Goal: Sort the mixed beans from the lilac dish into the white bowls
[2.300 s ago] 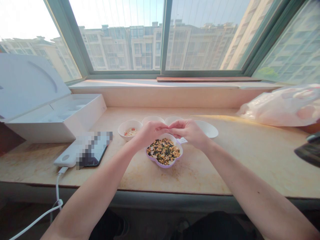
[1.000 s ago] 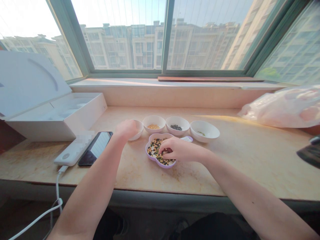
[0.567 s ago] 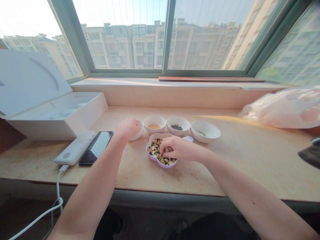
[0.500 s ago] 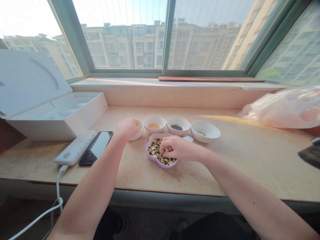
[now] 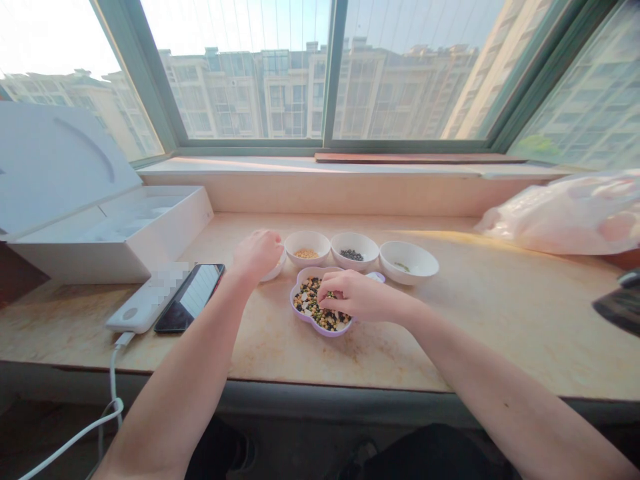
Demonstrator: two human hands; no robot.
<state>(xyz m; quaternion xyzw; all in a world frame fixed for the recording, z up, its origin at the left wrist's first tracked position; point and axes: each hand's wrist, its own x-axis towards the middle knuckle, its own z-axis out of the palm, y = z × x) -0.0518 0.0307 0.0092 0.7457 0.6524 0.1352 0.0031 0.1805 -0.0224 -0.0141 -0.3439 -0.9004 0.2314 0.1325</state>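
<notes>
My left hand is curled over a small white bowl at the left of the row and hides most of it. My right hand has its fingertips down in a mix of yellow, green, black and white beans and grains. The mix fills a lilac flower-shaped dish. Behind the dish stand a white bowl of yellow split peas, a white bowl of black beans and a white bowl holding a few green bits. Whether either hand holds anything is hidden by the fingers.
All this stands on a marble windowsill. To the left lie a phone, a white power bank with a white cable, and an open white box. A plastic bag lies at the right.
Compared with the oldest frame, my hands have parted from above the dish. The left went to the small bowl, the right down into the mix. Over the last half second they barely moved.
</notes>
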